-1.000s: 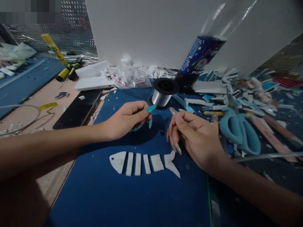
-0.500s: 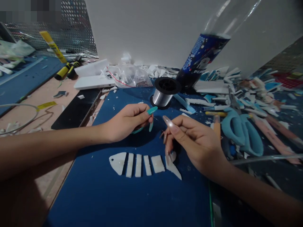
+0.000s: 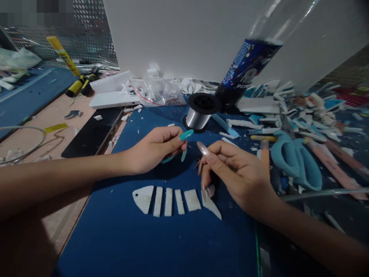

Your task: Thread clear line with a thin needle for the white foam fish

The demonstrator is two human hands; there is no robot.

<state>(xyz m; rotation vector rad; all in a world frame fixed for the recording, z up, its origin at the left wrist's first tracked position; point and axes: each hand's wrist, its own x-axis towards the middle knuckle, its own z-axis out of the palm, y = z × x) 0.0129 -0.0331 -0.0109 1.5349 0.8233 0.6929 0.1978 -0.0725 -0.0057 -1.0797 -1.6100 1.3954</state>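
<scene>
My left hand (image 3: 161,148) is held above the blue mat (image 3: 144,246), thumb and forefinger pinched together. Facing it across a small gap, my right hand (image 3: 240,175) has its fingers curled and its thumb over the forefinger. Whatever either hand pinches is too fine to make out. Below them, several flat white pieces lie in a row shaped like a fish: a head piece (image 3: 144,199) with a small hole, narrow strips (image 3: 168,202), a squarish piece (image 3: 192,200) and a tail piece (image 3: 211,207). My right hand's lower fingers partly cover the tail piece.
Just behind my hands stands a black spool (image 3: 198,115) of clear line. A Pepsi bottle (image 3: 245,69) leans behind it. Blue-handled scissors (image 3: 296,159) and a heap of scraps (image 3: 311,104) lie at right. At left are a dark phone-like slab (image 3: 92,134) and a yellow tube (image 3: 63,55).
Both hands keep nearly the same pose; the right thumb has shifted very slightly left. The white pieces have not moved.
</scene>
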